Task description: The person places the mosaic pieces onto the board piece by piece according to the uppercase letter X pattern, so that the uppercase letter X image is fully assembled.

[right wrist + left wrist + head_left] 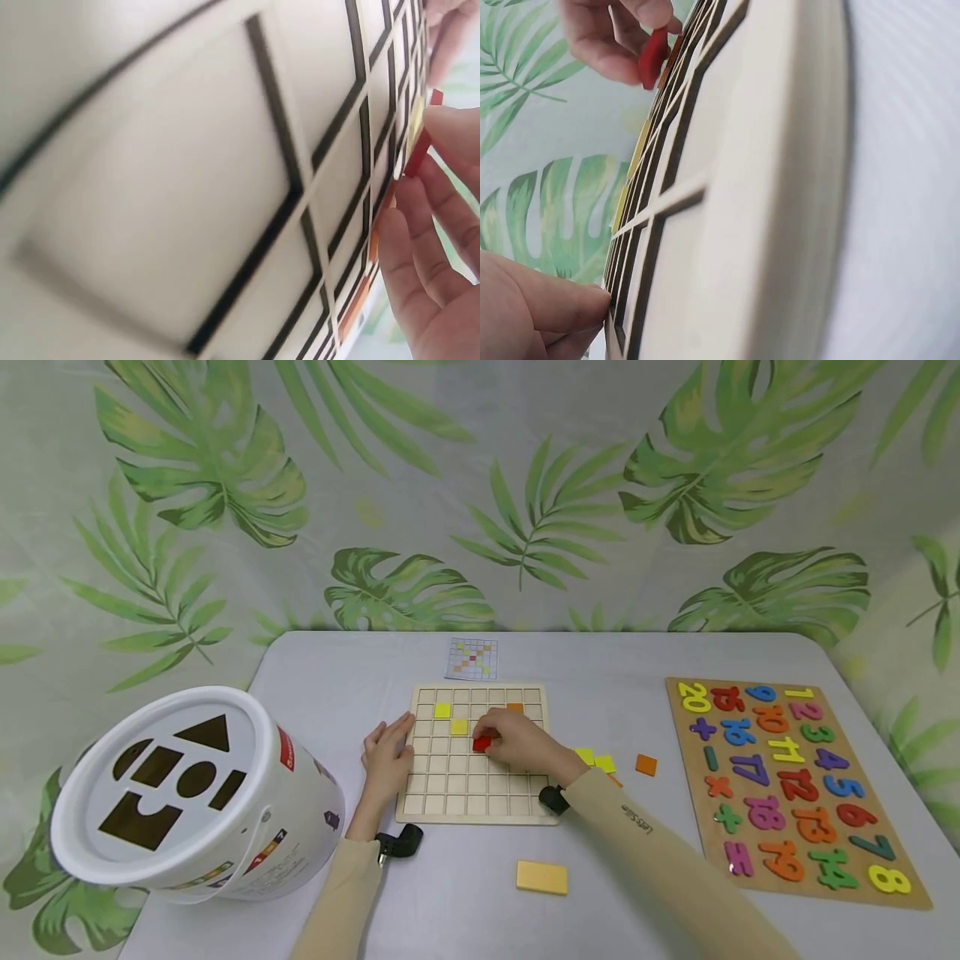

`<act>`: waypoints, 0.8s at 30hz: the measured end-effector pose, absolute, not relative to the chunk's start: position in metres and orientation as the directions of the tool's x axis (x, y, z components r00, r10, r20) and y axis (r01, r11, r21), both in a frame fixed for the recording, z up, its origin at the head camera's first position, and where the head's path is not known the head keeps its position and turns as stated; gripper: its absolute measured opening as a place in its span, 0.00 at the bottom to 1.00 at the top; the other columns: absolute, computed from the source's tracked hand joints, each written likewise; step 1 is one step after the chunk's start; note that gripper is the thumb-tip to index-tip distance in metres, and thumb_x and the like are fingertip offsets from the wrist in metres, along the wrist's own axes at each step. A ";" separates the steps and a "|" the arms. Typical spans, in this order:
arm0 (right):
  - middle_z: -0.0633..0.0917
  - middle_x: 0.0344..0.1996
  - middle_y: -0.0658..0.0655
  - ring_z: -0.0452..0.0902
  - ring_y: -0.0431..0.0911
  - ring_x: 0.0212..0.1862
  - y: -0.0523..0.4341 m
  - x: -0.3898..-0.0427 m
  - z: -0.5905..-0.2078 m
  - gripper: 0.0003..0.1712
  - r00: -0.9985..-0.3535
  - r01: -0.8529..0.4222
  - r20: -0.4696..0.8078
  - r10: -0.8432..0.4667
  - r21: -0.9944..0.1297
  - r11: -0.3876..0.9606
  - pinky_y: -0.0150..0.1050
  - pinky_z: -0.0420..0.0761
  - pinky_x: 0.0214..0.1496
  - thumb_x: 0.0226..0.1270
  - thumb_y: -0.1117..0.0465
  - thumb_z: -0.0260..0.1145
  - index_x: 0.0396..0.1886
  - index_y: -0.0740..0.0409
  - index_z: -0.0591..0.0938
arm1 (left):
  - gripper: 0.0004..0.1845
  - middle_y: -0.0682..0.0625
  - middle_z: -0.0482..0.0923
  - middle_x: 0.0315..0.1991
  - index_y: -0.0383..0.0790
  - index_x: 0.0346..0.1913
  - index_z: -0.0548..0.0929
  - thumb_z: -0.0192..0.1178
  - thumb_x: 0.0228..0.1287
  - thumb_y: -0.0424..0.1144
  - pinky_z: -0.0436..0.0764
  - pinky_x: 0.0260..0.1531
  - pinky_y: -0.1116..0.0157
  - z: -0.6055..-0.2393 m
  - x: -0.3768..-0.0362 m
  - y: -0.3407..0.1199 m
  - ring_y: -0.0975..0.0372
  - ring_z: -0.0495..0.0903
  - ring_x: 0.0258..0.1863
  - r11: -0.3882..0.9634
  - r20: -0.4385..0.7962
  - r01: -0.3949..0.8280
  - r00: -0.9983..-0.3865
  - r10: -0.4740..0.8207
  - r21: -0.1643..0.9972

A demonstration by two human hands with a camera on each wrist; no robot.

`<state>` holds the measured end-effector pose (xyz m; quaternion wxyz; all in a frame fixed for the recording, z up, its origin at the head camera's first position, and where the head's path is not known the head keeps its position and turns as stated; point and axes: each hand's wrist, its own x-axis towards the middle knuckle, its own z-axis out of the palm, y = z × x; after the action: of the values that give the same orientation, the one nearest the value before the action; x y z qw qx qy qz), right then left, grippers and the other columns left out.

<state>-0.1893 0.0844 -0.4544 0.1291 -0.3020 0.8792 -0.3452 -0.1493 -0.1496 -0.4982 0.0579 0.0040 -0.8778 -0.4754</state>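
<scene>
A pale grey tabletop (615, 660) carries everything. Near its middle lies a wooden grid board (480, 793), with a small pattern card (472, 658) just behind it at the far edge. To the right of the board sit loose square tiles (two yellow (595, 760), one orange (646, 765)), and farther right a wooden number puzzle (795, 789). A yellow rectangular block (542, 877) lies near the front edge. At the left, a white shape-sorter bucket (197, 793) rests on its side.
</scene>
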 end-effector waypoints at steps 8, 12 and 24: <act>0.80 0.35 0.52 0.70 0.45 0.37 0.071 -0.189 -0.454 0.14 -0.769 -0.510 -0.007 -0.640 -0.596 0.620 0.37 0.73 0.44 0.53 0.77 0.63 0.37 0.59 0.84 | 0.25 0.40 0.64 0.68 0.28 0.64 0.70 0.49 0.61 0.22 0.36 0.61 0.41 -0.499 -0.150 -0.150 0.43 0.44 0.69 0.559 0.110 0.055 -0.992 -0.066 0.827; 0.80 0.36 0.51 0.70 0.44 0.38 0.070 -0.188 -0.453 0.15 -0.782 -0.494 -0.022 -0.623 -0.589 0.640 0.37 0.73 0.45 0.53 0.77 0.63 0.37 0.58 0.84 | 0.25 0.40 0.64 0.68 0.27 0.64 0.70 0.49 0.61 0.21 0.35 0.61 0.41 -0.499 -0.149 -0.150 0.43 0.44 0.69 0.559 0.116 0.060 -0.991 -0.066 0.827; 0.82 0.42 0.51 0.76 0.45 0.44 0.086 -0.184 -0.448 0.16 -0.802 -0.428 -0.037 -0.596 -0.661 0.616 0.38 0.75 0.49 0.59 0.74 0.59 0.44 0.59 0.85 | 0.25 0.40 0.64 0.68 0.27 0.64 0.71 0.49 0.61 0.21 0.35 0.61 0.42 -0.498 -0.149 -0.148 0.42 0.45 0.69 0.550 0.119 0.059 -0.990 -0.073 0.833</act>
<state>-0.1837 0.0865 -0.4478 0.1273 -0.2879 0.8899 -0.3301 -0.1488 -0.1481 -0.4977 0.0698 0.0040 -0.8777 -0.4741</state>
